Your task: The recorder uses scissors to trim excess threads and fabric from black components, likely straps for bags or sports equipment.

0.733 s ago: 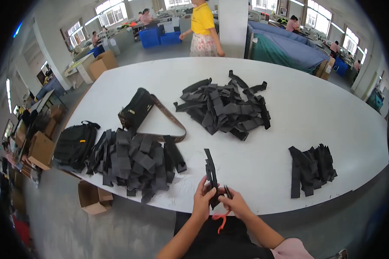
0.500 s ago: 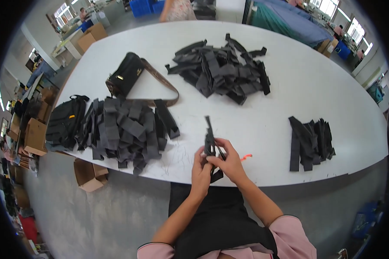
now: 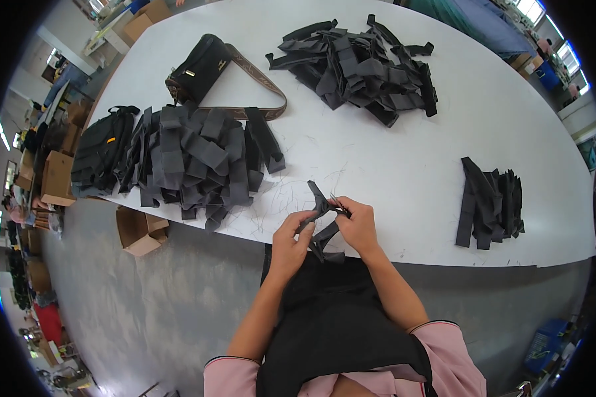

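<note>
Between my hands, above the table's near edge, is a dark grey fabric strip (image 3: 318, 200) whose lower part hangs in a loop. My left hand (image 3: 290, 246) is closed, pinching the strip between thumb and fingers. My right hand (image 3: 357, 228) is closed at the strip's right side, around what look like small thread snips (image 3: 338, 203). Only their thin dark tips show; the fingers hide the rest. Loose thread ends lie on the white table (image 3: 404, 175) just beyond my hands.
Heaps of dark strips lie at the left (image 3: 202, 155) and far middle (image 3: 371, 73), with a smaller bundle (image 3: 487, 205) at the right. A black handbag (image 3: 202, 66) and a black backpack (image 3: 102, 155) sit at the left. A cardboard box (image 3: 139, 231) stands on the floor.
My hands have moved apart, and the strip has turned and spread between them. An orange piece beside my right hand no longer shows. The view has tipped downward.
</note>
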Demonstrator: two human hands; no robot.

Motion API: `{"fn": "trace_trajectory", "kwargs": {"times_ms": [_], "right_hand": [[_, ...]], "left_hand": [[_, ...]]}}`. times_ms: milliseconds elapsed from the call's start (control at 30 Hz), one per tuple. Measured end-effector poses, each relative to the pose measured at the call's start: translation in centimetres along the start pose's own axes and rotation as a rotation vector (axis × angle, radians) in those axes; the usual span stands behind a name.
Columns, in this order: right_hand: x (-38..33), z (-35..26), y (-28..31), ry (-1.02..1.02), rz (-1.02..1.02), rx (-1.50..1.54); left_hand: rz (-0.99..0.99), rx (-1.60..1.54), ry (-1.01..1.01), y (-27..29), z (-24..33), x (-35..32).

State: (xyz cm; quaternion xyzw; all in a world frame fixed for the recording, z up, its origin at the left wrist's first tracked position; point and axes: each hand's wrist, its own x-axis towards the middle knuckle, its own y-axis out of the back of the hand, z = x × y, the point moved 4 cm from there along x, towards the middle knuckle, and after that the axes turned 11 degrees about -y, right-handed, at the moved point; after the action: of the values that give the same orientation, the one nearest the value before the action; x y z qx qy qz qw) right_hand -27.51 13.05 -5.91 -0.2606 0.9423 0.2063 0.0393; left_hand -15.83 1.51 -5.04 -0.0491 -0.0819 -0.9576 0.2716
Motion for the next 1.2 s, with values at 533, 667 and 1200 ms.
{"fn": "trace_trajectory", "kwargs": {"times_ms": [533,667,1200], "right_hand": [[-6.2,-5.5,1.2,0.149,-0.049,-0.166],[-5.9,-6.7,1.3,0.299,-0.086,-0.236],[-5.8,-7.0,1.2,0.389,-0.122,-0.22]], "left_hand": [[0.196,-0.238,0.397,2.1,0.4,-1.6],[0.191,-0.151,0.371,2.1,1.3,-1.5],[0.044,-0.395,0.555,1.8,0.5,-2.1]]}}
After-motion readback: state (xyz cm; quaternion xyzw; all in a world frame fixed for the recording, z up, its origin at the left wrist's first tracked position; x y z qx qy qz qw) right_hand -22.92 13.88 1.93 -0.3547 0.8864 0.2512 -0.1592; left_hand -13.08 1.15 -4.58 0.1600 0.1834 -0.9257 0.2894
